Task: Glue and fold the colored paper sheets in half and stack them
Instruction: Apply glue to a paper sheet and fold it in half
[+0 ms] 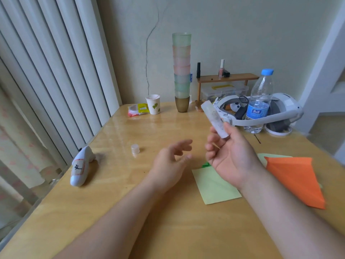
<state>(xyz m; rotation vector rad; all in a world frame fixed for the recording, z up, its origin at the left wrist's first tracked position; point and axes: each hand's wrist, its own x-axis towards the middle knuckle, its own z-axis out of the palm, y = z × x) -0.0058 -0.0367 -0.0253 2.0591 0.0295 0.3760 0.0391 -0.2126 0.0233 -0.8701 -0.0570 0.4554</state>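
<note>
My right hand is raised above the table, palm toward me, and grips a translucent glue stick that points up and to the left. The stick's small clear cap stands alone on the wood to the left. My left hand hovers over the table with relaxed, spread fingers and holds nothing. A light green sheet lies flat under my right wrist, with a bit of darker green paper at its top edge. An orange folded sheet lies to the right on another pale green sheet.
A white controller lies at the table's left edge by the curtain. At the back stand a paper cup, a snack packet, a tall stack of plastic cups, a water bottle, a white headset and a small wooden shelf.
</note>
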